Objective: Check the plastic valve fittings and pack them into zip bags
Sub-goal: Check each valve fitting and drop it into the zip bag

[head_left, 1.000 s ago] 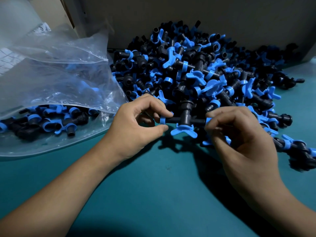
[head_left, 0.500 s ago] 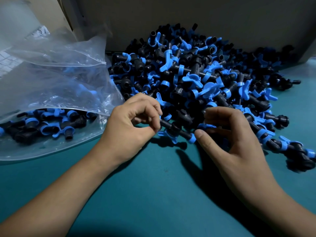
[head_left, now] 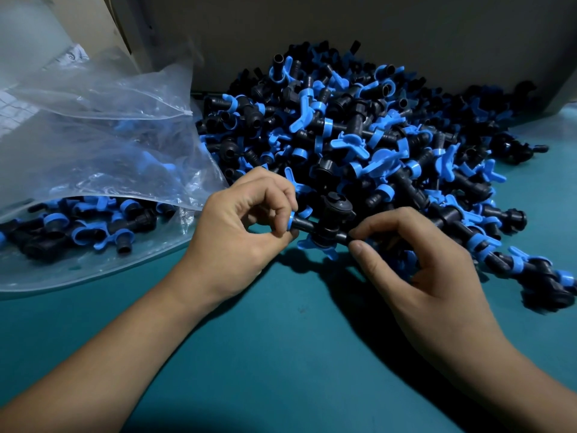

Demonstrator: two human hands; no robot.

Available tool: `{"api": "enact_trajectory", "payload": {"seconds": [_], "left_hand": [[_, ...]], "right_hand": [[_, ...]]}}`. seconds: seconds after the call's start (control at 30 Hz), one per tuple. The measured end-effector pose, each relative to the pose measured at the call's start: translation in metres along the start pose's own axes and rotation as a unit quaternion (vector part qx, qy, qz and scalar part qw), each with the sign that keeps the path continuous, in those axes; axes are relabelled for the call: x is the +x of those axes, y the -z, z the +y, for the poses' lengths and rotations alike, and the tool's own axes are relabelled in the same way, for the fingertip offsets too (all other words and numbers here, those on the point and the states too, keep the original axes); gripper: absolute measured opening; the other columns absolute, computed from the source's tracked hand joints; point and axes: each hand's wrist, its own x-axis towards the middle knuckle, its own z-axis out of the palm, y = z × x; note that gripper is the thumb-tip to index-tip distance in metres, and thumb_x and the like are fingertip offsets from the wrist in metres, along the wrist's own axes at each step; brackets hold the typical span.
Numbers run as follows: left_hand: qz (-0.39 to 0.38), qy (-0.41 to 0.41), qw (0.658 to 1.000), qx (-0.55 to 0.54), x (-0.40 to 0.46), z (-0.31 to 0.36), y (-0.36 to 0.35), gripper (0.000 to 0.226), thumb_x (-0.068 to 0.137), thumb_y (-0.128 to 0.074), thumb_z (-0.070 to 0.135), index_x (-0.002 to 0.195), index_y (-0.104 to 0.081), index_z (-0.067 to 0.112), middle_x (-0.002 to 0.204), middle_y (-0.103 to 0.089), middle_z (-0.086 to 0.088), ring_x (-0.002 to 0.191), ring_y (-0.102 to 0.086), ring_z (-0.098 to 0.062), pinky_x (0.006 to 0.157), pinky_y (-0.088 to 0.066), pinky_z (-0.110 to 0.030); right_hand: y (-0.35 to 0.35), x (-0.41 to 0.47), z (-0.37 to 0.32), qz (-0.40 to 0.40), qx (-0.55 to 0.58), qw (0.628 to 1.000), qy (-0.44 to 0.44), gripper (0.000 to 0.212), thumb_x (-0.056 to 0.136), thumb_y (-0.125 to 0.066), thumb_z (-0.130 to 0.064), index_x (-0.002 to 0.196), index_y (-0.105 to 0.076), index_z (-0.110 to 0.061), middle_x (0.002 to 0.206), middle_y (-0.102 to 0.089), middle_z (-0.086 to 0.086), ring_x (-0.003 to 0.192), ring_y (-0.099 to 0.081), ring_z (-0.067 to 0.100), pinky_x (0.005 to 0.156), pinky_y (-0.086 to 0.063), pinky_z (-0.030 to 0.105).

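Observation:
A black valve fitting (head_left: 324, 228) with blue collars and a blue wing handle is held level just above the teal table, at the near edge of the pile. My left hand (head_left: 246, 232) pinches its left end by the blue collar. My right hand (head_left: 418, 260) pinches its right end between thumb and forefinger. Behind them lies a large heap of black and blue valve fittings (head_left: 368, 135). At the left lies a clear zip bag (head_left: 93, 157), its mouth toward the heap, with several fittings inside.
The teal table (head_left: 281, 354) stretches toward me in front of the hands. A grey wall panel (head_left: 343, 26) backs the heap. Loose fittings (head_left: 537, 270) trail off to the right of my right hand.
The fitting was tilted half a second ago with my right hand loosened around its end; now it lies level and turned, with both hands pinching its ends.

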Motion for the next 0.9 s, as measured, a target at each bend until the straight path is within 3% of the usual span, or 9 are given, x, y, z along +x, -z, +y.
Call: {"api": "enact_trajectory", "payload": {"seconds": [0.17,0.27,0.4,0.53,0.67,0.77,0.9], "left_hand": [[-0.007,-0.007,1.000,-0.002,-0.0006,0.0000,-0.0006,0.036,0.072,-0.067,-0.023,0.072,-0.057,0.011,0.093,-0.061,-0.006,0.089,-0.059,-0.023,0.073,-0.046,-0.025],[0.008,0.000,1.000,-0.011,0.0001,-0.0002,0.0021,0.030,0.070,-0.061,-0.018,0.071,-0.056,0.011,0.093,-0.062,-0.006,0.090,-0.059,-0.018,0.075,-0.045,-0.025],[0.021,0.006,1.000,-0.008,0.0008,0.0001,0.0026,0.029,0.070,-0.063,-0.020,0.072,-0.057,0.008,0.094,-0.061,-0.009,0.091,-0.059,-0.015,0.076,-0.043,-0.020],[0.020,0.012,0.999,-0.024,0.0007,0.0001,0.0006,0.030,0.069,-0.065,-0.021,0.075,-0.058,0.007,0.094,-0.061,-0.009,0.090,-0.059,-0.016,0.078,-0.043,-0.020],[0.013,0.027,0.998,-0.047,0.0007,0.0016,-0.0030,0.031,0.069,-0.067,-0.020,0.077,-0.057,0.009,0.094,-0.061,-0.009,0.090,-0.059,-0.016,0.077,-0.044,-0.023],[0.016,0.035,0.997,-0.068,-0.0001,0.0018,-0.0029,0.033,0.068,-0.068,-0.020,0.079,-0.059,0.010,0.094,-0.062,-0.013,0.088,-0.059,-0.017,0.077,-0.045,-0.024],[0.016,0.058,0.997,-0.052,-0.0008,-0.0009,-0.0009,0.029,0.071,-0.078,-0.009,0.083,-0.064,0.014,0.095,-0.065,-0.014,0.088,-0.060,-0.039,0.079,-0.049,-0.044]], "right_hand": [[0.0025,0.0006,0.0011,-0.018,-0.029,0.999,0.002,0.016,0.095,-0.075,-0.021,0.107,-0.068,-0.029,0.097,-0.066,-0.011,0.093,-0.065,0.012,0.079,-0.044,0.013],[0.0013,-0.0007,0.0026,-0.047,-0.074,0.996,-0.013,0.023,0.097,-0.069,-0.036,0.120,-0.068,-0.034,0.097,-0.063,-0.013,0.095,-0.062,0.010,0.083,-0.045,0.019],[-0.0008,-0.0041,-0.0003,-0.084,-0.094,0.992,-0.008,0.032,0.099,-0.059,-0.053,0.126,-0.067,-0.038,0.113,-0.060,-0.021,0.115,-0.058,0.004,0.097,-0.043,0.021],[-0.0006,-0.0024,-0.0005,-0.094,-0.113,0.989,-0.008,0.035,0.100,-0.060,-0.053,0.130,-0.067,-0.037,0.122,-0.061,-0.024,0.122,-0.055,0.001,0.103,-0.041,0.019],[-0.0004,-0.0020,-0.0009,-0.086,-0.114,0.990,-0.011,0.035,0.098,-0.060,-0.051,0.128,-0.070,-0.036,0.110,-0.064,-0.025,0.111,-0.057,0.003,0.096,-0.040,0.015],[-0.0006,-0.0027,-0.0018,-0.080,-0.100,0.992,-0.016,0.025,0.097,-0.061,-0.048,0.116,-0.070,-0.035,0.101,-0.063,-0.024,0.102,-0.059,0.005,0.090,-0.045,0.024],[-0.0007,-0.0025,-0.0020,-0.046,-0.090,0.995,-0.004,0.013,0.097,-0.065,-0.037,0.106,-0.068,-0.028,0.089,-0.059,-0.018,0.089,-0.058,0.009,0.078,-0.044,0.024]]}}
